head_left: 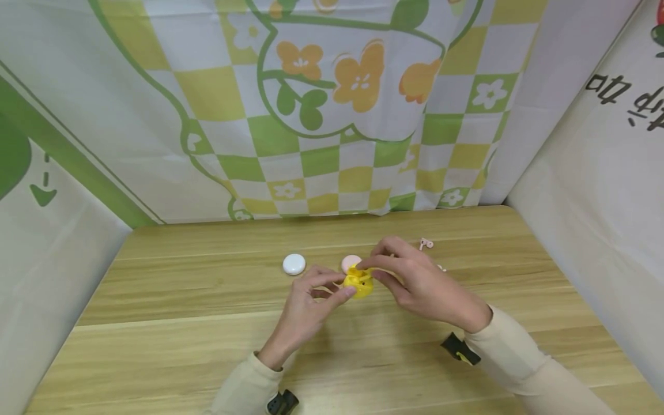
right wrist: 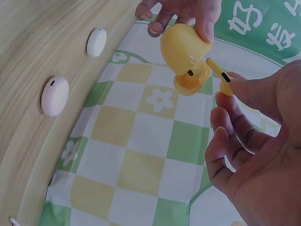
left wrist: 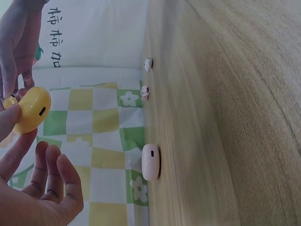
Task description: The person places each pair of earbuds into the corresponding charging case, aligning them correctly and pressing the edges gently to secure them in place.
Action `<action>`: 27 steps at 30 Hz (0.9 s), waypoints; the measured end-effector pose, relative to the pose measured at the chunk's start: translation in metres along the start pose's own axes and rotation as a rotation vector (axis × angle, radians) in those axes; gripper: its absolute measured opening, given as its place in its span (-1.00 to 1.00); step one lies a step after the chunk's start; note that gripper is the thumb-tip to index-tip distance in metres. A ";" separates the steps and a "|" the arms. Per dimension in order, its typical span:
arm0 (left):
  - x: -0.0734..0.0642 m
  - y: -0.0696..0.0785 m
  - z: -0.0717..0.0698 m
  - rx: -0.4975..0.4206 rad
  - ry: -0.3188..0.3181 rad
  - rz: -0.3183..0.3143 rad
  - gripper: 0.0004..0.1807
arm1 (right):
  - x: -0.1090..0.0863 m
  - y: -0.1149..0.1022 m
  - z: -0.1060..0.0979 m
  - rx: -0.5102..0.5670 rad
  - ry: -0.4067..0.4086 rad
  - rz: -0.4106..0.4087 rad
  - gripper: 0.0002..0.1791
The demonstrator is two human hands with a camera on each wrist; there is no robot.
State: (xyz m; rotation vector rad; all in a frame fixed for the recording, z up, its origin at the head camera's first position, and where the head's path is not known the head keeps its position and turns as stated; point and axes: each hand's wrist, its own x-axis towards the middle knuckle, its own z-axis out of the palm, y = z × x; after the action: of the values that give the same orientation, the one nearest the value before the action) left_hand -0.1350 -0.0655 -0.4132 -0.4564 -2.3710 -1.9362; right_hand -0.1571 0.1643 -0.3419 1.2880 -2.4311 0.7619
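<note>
A glossy yellow earbud case (head_left: pixel 360 290) is held above the table between the thumb and fingers of my left hand (head_left: pixel 303 308). Its lid stands raised, as the right wrist view shows. My right hand (head_left: pixel 422 282) pinches a yellow earbud (right wrist: pixel 217 68) by its rounded head, between thumb and index finger. The stem points at the case's mouth, its tip right at the rim. The other right fingers are curled loosely below. In the left wrist view the case (left wrist: pixel 35 110) shows a dark port, and the earbud is mostly hidden.
On the wooden table (head_left: pixel 181 346) a white case (head_left: pixel 294 264) lies left of a pink case (head_left: pixel 351 262), which is partly behind the hands. Pink earbuds (head_left: pixel 426 244) and white earbuds (left wrist: pixel 148 64) lie to the right. Patterned cloth (head_left: pixel 321 167) hangs behind.
</note>
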 end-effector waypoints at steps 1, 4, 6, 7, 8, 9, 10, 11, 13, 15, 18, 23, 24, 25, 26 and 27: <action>0.000 0.000 0.000 0.001 -0.001 0.000 -0.79 | 0.000 0.000 0.000 0.000 -0.005 0.004 -0.72; 0.000 0.000 0.000 0.002 -0.003 0.001 -0.78 | 0.001 -0.001 0.000 0.002 -0.017 0.020 -0.73; 0.000 0.000 0.000 0.002 -0.003 0.002 -0.78 | 0.001 -0.001 0.000 0.002 -0.023 0.033 -0.74; 0.000 0.000 0.000 0.002 -0.003 0.004 -0.78 | 0.002 -0.001 0.001 0.005 -0.025 0.036 -0.75; 0.000 0.000 0.000 0.002 -0.003 0.005 -0.78 | 0.002 -0.001 0.001 0.006 -0.027 0.039 -0.76; 0.000 0.000 0.000 0.001 -0.003 0.007 -0.78 | 0.002 -0.001 0.001 0.008 -0.028 0.044 -0.76; 0.000 0.000 0.000 0.001 -0.002 0.007 -0.78 | 0.002 -0.001 0.001 0.011 -0.028 0.047 -0.76; 0.000 0.000 0.000 0.001 -0.002 0.008 -0.78 | 0.002 -0.001 0.002 0.016 -0.030 0.049 -0.77; 0.000 0.000 0.000 0.003 -0.005 0.010 -0.78 | 0.003 -0.002 0.002 0.027 -0.031 0.051 -0.78; 0.000 -0.001 0.000 0.003 -0.007 0.010 -0.78 | 0.003 -0.002 0.001 0.034 -0.033 0.053 -0.79; -0.001 -0.001 0.000 0.005 -0.010 0.009 -0.79 | 0.004 -0.001 0.001 0.038 -0.036 0.050 -0.80; 0.000 -0.002 0.001 0.005 -0.011 0.008 -0.78 | 0.004 -0.001 0.001 0.031 -0.036 0.036 -0.81; 0.000 -0.002 0.001 0.005 -0.012 0.008 -0.78 | 0.004 -0.001 0.001 0.028 -0.036 0.035 -0.81; 0.000 -0.002 0.001 0.005 -0.012 0.008 -0.78 | 0.004 -0.001 0.001 0.025 -0.037 0.034 -0.81; 0.000 -0.002 0.001 0.004 -0.012 0.008 -0.78 | 0.004 -0.001 0.001 0.022 -0.038 0.034 -0.81; 0.000 -0.002 0.001 0.003 -0.012 0.009 -0.78 | 0.004 -0.001 0.001 0.017 -0.038 0.036 -0.82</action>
State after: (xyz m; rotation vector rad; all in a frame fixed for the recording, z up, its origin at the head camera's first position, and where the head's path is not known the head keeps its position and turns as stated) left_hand -0.1350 -0.0652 -0.4155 -0.4792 -2.3750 -1.9309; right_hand -0.1584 0.1604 -0.3407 1.2793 -2.4895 0.7763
